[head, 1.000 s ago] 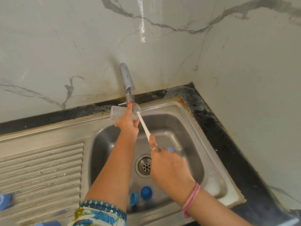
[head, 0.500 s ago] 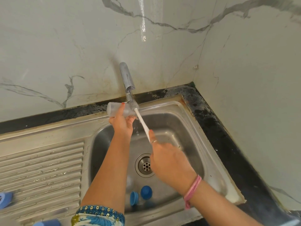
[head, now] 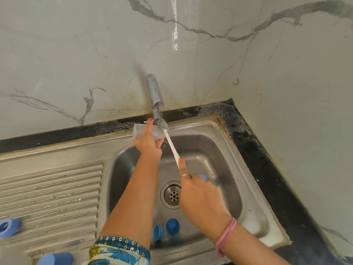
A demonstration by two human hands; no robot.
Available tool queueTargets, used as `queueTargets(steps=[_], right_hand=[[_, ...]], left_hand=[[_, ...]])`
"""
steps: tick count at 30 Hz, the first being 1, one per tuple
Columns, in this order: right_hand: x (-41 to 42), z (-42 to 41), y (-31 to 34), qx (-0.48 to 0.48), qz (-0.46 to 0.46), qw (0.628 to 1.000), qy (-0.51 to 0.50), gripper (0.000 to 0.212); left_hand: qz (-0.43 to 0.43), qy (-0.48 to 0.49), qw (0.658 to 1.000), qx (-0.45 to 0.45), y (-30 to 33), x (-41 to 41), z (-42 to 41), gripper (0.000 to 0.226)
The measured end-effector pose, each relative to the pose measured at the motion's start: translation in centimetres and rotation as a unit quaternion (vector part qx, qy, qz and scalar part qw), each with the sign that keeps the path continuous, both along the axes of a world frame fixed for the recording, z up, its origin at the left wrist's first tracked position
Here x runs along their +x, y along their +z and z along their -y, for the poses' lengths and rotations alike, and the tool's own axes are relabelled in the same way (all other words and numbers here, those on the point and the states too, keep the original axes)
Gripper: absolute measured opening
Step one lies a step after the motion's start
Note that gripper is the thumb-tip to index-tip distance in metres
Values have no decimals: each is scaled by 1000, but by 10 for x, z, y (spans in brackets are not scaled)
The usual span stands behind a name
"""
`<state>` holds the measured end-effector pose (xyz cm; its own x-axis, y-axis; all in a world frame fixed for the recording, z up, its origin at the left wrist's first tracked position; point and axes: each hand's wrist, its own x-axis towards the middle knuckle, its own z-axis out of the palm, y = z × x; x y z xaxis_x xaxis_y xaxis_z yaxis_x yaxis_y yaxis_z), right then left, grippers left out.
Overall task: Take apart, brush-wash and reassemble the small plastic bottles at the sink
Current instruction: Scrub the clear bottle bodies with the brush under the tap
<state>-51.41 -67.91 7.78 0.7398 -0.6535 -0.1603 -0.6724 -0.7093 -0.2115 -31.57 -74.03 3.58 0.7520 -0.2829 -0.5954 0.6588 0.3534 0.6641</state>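
Note:
My left hand (head: 148, 144) grips a small clear plastic bottle (head: 140, 131) sideways under the tap (head: 155, 96), its mouth facing right. My right hand (head: 198, 196) holds a thin white bottle brush (head: 171, 145) by its handle, forefinger stretched along the shaft. The grey bristle head (head: 163, 127) sits just outside the bottle's mouth, below the spout. A blue tip (head: 203, 176) of the handle shows past my knuckles. Two blue caps (head: 166, 229) lie in the steel sink (head: 219, 150) near its front wall.
The drain (head: 172, 195) is in the middle of the basin. A ribbed steel drainboard (head: 51, 197) lies to the left, with a blue part (head: 8, 226) at its left edge and another blue piece (head: 55, 259) at the bottom. Black counter (head: 271, 169) and marble walls enclose the corner.
The brush head was pushed into the bottle half a second ago and is now drawn back out to its mouth. My right hand has pulled back toward me.

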Motion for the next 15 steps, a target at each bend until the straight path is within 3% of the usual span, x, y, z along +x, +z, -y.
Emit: queueTargets(steps=[3, 11, 15], right_hand=[[-4, -5, -1, 11, -4, 1000, 2, 72], [12, 30, 4, 61, 40, 997, -33, 72], [16, 35, 4, 59, 38, 997, -29, 71]], left_hand=[[-22, 11, 999, -21, -1, -1, 1, 63], [8, -77, 995, -69, -1, -8, 3, 60], [23, -65, 997, -39, -1, -8, 4, 69]])
